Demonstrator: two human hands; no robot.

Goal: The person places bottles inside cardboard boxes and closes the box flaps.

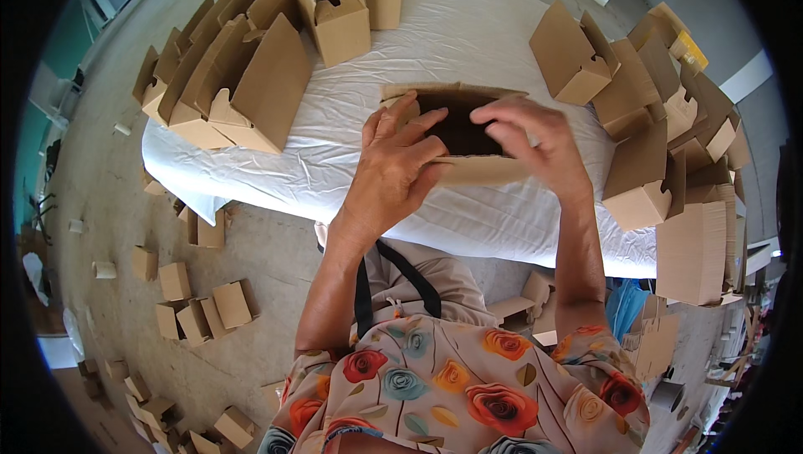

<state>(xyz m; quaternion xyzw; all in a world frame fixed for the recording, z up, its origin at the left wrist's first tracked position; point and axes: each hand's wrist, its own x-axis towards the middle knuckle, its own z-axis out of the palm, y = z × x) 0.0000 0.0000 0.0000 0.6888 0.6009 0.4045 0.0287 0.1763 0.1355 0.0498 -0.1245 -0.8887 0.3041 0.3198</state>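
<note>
Where white cloth (468, 28) covers the table, cardboard boxes (335, 11) crowd.

You have a plain brown cardboard box (456, 132) in front of you, open at the top so its dark inside shows. Its far flap stands up along the back edge, and the near wall faces you. It sits over the white-covered surface (468, 28), roughly at its middle.
</note>
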